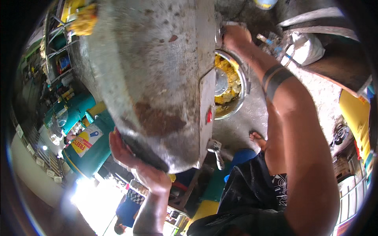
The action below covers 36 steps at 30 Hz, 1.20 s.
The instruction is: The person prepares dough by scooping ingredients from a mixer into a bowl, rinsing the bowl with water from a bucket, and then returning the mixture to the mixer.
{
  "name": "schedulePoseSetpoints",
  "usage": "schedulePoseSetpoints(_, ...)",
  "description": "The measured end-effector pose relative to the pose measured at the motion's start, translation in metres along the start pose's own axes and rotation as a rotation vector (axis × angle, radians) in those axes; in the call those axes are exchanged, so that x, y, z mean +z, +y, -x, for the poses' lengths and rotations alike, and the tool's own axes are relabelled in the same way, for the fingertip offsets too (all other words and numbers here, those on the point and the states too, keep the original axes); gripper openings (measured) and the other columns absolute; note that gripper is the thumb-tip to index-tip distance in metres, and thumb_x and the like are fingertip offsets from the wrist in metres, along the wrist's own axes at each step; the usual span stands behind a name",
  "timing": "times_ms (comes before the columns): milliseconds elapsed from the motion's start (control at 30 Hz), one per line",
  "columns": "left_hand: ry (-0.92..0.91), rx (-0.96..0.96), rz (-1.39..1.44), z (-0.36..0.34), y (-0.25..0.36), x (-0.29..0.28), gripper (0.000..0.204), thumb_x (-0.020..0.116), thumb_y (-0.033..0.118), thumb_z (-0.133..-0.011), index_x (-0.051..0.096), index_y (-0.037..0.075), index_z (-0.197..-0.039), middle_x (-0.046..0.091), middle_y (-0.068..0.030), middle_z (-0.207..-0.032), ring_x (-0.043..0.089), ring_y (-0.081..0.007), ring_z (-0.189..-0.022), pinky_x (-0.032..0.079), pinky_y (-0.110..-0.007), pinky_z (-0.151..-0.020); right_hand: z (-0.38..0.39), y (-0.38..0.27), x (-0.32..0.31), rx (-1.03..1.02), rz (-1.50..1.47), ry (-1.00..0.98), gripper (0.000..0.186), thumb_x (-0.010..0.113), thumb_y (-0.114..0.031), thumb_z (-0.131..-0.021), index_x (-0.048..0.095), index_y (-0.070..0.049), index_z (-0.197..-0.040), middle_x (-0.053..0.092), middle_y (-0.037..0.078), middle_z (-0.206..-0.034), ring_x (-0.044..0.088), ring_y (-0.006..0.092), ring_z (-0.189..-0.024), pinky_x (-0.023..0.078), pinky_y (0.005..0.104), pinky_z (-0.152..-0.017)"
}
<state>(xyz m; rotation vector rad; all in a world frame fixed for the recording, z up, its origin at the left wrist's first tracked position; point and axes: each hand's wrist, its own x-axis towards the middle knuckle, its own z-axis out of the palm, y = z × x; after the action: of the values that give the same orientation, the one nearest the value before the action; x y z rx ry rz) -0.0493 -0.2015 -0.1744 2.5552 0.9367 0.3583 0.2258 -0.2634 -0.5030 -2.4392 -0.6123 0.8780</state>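
Observation:
A large grey, stained worktop (pixel 157 70) fills the middle of the view. My left hand (pixel 145 169) lies along its rounded near-left edge, fingers stretched out and partly in shade. Across the board, at its right edge, my right hand (pixel 236 36) is closed, blurred by motion. A pale metallic edge shows around it, but I cannot make out what it holds. Just below that hand stands a round metal pot (pixel 240 106) containing yellow chunky pieces (pixel 232 84) and a round metal dish (pixel 221 82). The worktop hides the pot's left part.
A small red piece (pixel 209 115) and a metal fitting (pixel 215 153) are on the worktop's right side. Green containers (pixel 92 143) stand at left. A white sack (pixel 305 49) lies at the upper right, above a yellow object (pixel 354 122). Another person (pixel 128 210) shows at the lower left.

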Motion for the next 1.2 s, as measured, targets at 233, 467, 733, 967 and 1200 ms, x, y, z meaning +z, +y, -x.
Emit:
schedulePoseSetpoints(233,0.063,-0.169,0.042,-0.006,0.024,-0.001,0.081,0.030,0.065,-0.100,0.028,0.002,-0.151,0.033,-0.0181,-0.153,0.029,-0.0321,-0.143,0.019,-0.045,-0.118,0.035,-0.008,0.001,-0.082,0.011,-0.215,0.026,0.060,-0.013,-0.081,0.073,-0.001,-0.100,0.070,0.024,-0.106,0.068,0.0416,-0.102,0.055,0.0466,-0.086)
schedulePoseSetpoints(467,0.048,-0.124,-0.171,-0.011,0.026,-0.015,0.074,0.028,0.057,-0.102,0.030,0.001,-0.150,0.033,-0.0217,-0.154,0.021,-0.0482,-0.146,0.013,-0.061,-0.116,0.025,-0.016,-0.044,-0.166,-0.200,-0.383,0.018,0.068,-0.011,-0.074,0.074,0.000,-0.087,0.072,0.022,-0.099,0.068,0.0387,-0.096,0.052,0.0480,-0.082)
schedulePoseSetpoints(733,0.057,-0.146,-0.083,-0.007,0.023,-0.007,0.076,0.030,0.057,-0.102,0.032,-0.005,-0.147,0.035,-0.0253,-0.150,0.023,-0.0490,-0.144,0.018,-0.057,-0.117,0.068,-0.048,-0.056,-0.255,0.164,0.381,0.053,0.053,-0.012,-0.089,0.045,-0.006,-0.141,0.050,0.016,-0.140,0.051,0.0353,-0.126,0.044,0.0461,-0.100)
schedulePoseSetpoints(967,0.035,-0.237,0.137,-0.008,0.029,0.002,0.082,0.031,0.066,-0.100,0.026,0.001,-0.151,0.027,-0.0161,-0.154,0.025,-0.0278,-0.144,0.016,-0.044,-0.119,0.045,-0.026,-0.033,-0.422,0.316,0.612,0.051,0.047,-0.012,-0.091,0.043,0.006,-0.139,0.052,0.017,-0.141,0.043,0.0328,-0.137,0.032,0.0459,-0.116)
schedulePoseSetpoints(1200,0.033,-0.210,0.175,-0.009,0.023,0.002,0.077,0.027,0.061,-0.102,0.024,0.001,-0.151,0.026,-0.0160,-0.154,0.023,-0.0285,-0.146,0.017,-0.046,-0.120,0.042,-0.027,-0.026,-0.356,0.383,0.656,0.051,0.049,-0.016,-0.093,0.043,0.001,-0.141,0.051,0.014,-0.143,0.043,0.0349,-0.138,0.032,0.0458,-0.116)
